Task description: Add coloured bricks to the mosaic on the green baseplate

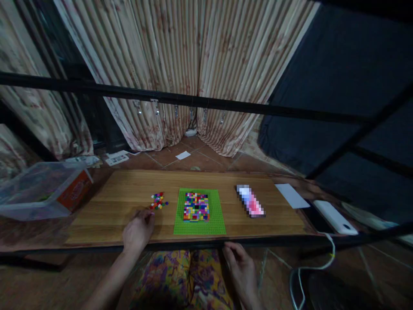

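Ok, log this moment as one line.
left hand: beside loose bricks, grip unclear | right hand: at near edge of table | brick block: on green baseplate | phone: right of baseplate

A smartphone (251,201) with a pixelated screen lies aslant on the right part of the bench (122,193) — beyond it are a white sheet (292,196), a white oblong device (334,216) and a pale, drooping cable (332,254). Off the left end sits a clear plastic bin (29,198) with an orange label (75,190); behind, patterned curtains (161,64) hang toward the tiled floor (209,165) — a small white paper (183,155) lies there.
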Tool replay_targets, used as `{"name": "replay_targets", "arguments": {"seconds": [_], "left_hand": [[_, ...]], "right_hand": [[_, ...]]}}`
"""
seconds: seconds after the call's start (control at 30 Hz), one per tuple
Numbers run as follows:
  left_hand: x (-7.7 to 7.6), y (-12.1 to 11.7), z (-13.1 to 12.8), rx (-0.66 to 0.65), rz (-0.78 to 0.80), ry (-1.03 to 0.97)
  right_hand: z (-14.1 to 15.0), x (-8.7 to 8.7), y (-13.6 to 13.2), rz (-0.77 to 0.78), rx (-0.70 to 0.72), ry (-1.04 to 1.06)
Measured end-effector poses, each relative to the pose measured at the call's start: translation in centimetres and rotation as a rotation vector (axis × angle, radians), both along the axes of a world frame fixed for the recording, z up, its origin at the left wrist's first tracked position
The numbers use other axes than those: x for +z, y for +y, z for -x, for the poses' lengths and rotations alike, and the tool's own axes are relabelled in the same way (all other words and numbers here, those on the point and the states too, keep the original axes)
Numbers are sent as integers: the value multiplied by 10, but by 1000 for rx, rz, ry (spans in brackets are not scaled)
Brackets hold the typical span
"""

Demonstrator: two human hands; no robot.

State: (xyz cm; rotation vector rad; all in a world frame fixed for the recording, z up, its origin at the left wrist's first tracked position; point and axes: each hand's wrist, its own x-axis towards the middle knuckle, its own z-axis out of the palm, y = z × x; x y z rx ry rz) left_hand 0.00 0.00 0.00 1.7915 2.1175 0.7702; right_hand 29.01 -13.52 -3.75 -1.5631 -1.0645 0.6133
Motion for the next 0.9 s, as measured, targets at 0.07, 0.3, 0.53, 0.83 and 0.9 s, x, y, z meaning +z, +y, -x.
{"name": "replay_targets", "arguments": {"seconds": [0.07,0.3,0.53,0.83,0.9], "left_hand": [[1,-6,-7,-20,-18,-124],[27,-45,-74,-278,150,-820],[49,-45,-95,-391,404,-1109],[45,-37,-97,-427,474,-1093],[43,-36,-97,-427,476,-1092]], "right_hand": [[9,5,3,-5,44,12],[42,38,27,-26,253,12],[46,64,51,-78,478,-43],[43,63,63,-129,489,-13],[41,62,65,-119,466,3]]}}
